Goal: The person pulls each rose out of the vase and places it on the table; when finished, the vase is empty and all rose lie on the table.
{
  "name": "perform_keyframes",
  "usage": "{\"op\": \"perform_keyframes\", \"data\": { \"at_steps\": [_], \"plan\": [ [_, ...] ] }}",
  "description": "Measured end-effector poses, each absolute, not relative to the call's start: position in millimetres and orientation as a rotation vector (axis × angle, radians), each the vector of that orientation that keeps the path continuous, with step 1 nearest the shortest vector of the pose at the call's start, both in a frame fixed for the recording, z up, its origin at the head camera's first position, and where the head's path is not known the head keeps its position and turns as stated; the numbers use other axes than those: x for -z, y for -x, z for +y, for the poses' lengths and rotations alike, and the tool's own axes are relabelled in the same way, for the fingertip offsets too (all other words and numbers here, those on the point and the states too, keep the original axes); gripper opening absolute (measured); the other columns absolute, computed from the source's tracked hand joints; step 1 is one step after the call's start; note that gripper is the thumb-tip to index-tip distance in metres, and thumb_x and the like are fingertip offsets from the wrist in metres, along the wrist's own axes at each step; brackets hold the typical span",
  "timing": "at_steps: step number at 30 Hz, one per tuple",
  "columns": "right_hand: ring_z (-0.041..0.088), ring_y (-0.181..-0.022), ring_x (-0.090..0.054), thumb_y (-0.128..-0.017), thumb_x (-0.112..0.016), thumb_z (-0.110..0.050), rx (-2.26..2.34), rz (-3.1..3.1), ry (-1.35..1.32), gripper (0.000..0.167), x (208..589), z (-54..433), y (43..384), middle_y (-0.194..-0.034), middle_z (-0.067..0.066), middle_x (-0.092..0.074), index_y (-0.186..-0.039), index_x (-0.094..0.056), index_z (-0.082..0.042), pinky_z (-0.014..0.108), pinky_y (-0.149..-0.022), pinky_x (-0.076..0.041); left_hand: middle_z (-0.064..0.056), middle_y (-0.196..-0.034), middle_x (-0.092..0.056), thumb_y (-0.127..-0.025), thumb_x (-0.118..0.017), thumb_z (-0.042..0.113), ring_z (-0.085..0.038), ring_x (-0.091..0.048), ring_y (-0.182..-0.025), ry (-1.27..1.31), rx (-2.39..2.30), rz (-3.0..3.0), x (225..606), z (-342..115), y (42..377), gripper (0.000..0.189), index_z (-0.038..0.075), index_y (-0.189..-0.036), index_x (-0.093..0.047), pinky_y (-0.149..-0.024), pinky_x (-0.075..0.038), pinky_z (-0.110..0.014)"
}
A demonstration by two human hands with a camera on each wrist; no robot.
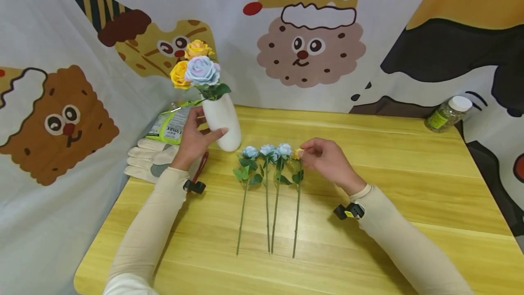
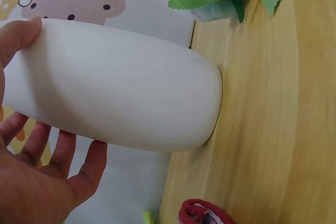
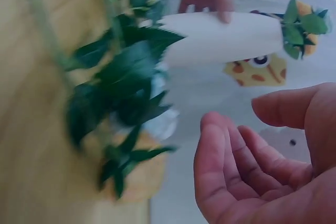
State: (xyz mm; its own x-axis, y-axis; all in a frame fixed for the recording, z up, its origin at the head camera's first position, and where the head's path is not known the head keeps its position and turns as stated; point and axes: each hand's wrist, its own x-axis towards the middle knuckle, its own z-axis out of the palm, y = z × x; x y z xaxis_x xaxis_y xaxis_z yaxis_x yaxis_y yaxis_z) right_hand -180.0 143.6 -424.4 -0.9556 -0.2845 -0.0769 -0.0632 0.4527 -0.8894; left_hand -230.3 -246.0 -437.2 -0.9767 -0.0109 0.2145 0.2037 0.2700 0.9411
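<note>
A white vase [image 1: 225,124] stands on the wooden table, with two yellow roses and one pale blue rose [image 1: 202,71] rising from it. My left hand [image 1: 195,138] grips its side; the left wrist view shows thumb and fingers on opposite sides of the vase [image 2: 126,85]. In front lie several stemmed roses in a row, the blue ones [image 1: 268,150] to the left and a yellow rose [image 1: 299,153] at the right end. Beside that yellow bloom is my right hand [image 1: 330,162]. In the right wrist view its fingers are loosely bent, with a gap below the thumb and nothing between.
Pale work gloves [image 1: 145,160] and a green-and-grey packet [image 1: 168,124] lie left of the vase. A red-handled item [image 1: 201,166] is near the left wrist. At the back right, a white-capped jar [image 1: 448,114] stands by the cartoon-printed curtain [image 1: 237,35].
</note>
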Motion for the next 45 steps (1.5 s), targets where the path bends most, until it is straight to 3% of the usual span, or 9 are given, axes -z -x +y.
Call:
{"op": "perform_keyframes", "data": {
  "at_steps": [3, 7, 10, 15, 19, 23, 29, 36, 45],
  "plan": [
    [0.044, -0.096, -0.072, -0.105, -0.067, -0.024, 1.554, 2.505, 0.37, 0.024, 412, 131, 186, -0.111, 0.021, -0.074, -0.123, -0.07, -0.008, 0.055, -0.081, -0.063, -0.011, -0.147, -0.049, -0.087, -0.089, 0.023, -0.03, -0.055, -0.133, 0.174, 1.787, -2.357, 438, -246, 230, 0.078, 0.011, -0.147, -0.042, -0.111, -0.051, -0.057],
    [0.042, -0.097, -0.071, -0.105, -0.067, -0.027, 1.601, 2.526, 0.463, 0.022, 396, 116, 193, -0.109, 0.015, -0.076, -0.121, -0.072, -0.012, 0.043, -0.074, -0.061, -0.011, -0.147, -0.049, -0.087, -0.089, 0.023, -0.03, -0.055, -0.133, 0.182, 1.794, -2.346, 438, -246, 230, 0.078, 0.011, -0.147, -0.042, -0.111, -0.051, -0.057],
    [0.033, -0.095, -0.073, -0.105, -0.068, -0.03, 1.632, 2.543, 0.522, 0.023, 386, 103, 199, -0.106, 0.007, -0.077, -0.12, -0.074, -0.014, 0.036, -0.074, -0.058, -0.011, -0.147, -0.049, -0.087, -0.089, 0.023, -0.03, -0.055, -0.134, 0.186, 1.796, -2.342, 439, -245, 231, 0.077, 0.011, -0.146, -0.042, -0.112, -0.05, -0.058],
    [0.019, -0.09, -0.07, -0.105, -0.069, -0.029, 1.689, 2.56, 0.582, 0.02, 369, 81, 207, -0.103, 0.004, -0.077, -0.118, -0.075, -0.015, 0.035, -0.077, -0.055, -0.011, -0.147, -0.049, -0.087, -0.089, 0.023, -0.031, -0.055, -0.134, 0.179, 1.794, -2.346, 438, -246, 230, 0.076, 0.011, -0.146, -0.042, -0.112, -0.051, -0.057],
    [0.025, -0.093, -0.071, -0.105, -0.069, -0.026, 1.757, 2.548, 0.628, 0.018, 358, 66, 213, -0.101, 0.005, -0.077, -0.116, -0.075, -0.014, 0.036, -0.074, -0.053, -0.011, -0.146, -0.05, -0.086, -0.09, 0.025, -0.031, -0.055, -0.134, 0.174, 1.788, -2.354, 439, -246, 230, 0.077, 0.012, -0.145, -0.043, -0.111, -0.051, -0.057],
    [0.027, -0.098, -0.071, -0.105, -0.067, -0.024, 1.816, 2.528, 0.676, 0.019, 347, 51, 220, -0.107, 0.007, -0.077, -0.119, -0.074, -0.012, 0.035, -0.08, -0.055, -0.01, -0.146, -0.05, -0.085, -0.091, 0.029, -0.03, -0.055, -0.132, 0.169, 1.777, -2.362, 442, -247, 229, 0.079, 0.013, -0.145, -0.043, -0.11, -0.052, -0.057],
    [0.018, -0.103, -0.069, -0.106, -0.066, -0.02, 1.901, 2.492, 0.8, 0.023, 329, 25, 241, -0.119, 0.008, -0.077, -0.126, -0.073, -0.009, 0.038, -0.09, -0.058, -0.009, -0.145, -0.05, -0.086, -0.091, 0.027, -0.029, -0.056, -0.132, 0.178, 1.782, -2.343, 441, -247, 230, 0.077, 0.013, -0.145, -0.043, -0.109, -0.052, -0.056],
    [0.019, -0.11, -0.069, -0.109, -0.06, -0.016, 1.961, 2.36, 0.937, 0.026, 313, -7, 262, -0.126, 0.008, -0.075, -0.131, -0.071, -0.009, 0.029, -0.094, -0.06, -0.011, -0.147, -0.049, -0.086, -0.09, 0.024, -0.03, -0.055, -0.134, 0.176, 1.773, -2.353, 437, -245, 231, 0.078, 0.011, -0.147, -0.042, -0.111, -0.052, -0.056],
    [0.017, -0.092, -0.069, -0.107, -0.065, -0.019, 1.84, 2.323, 0.998, 0.02, 303, -27, 260, -0.107, 0.007, -0.075, -0.12, -0.073, -0.007, 0.029, -0.077, -0.055, -0.011, -0.147, -0.049, -0.086, -0.09, 0.026, -0.031, -0.055, -0.133, 0.175, 1.776, -2.354, 438, -247, 232, 0.078, 0.011, -0.147, -0.042, -0.11, -0.052, -0.057]
  ]
}}
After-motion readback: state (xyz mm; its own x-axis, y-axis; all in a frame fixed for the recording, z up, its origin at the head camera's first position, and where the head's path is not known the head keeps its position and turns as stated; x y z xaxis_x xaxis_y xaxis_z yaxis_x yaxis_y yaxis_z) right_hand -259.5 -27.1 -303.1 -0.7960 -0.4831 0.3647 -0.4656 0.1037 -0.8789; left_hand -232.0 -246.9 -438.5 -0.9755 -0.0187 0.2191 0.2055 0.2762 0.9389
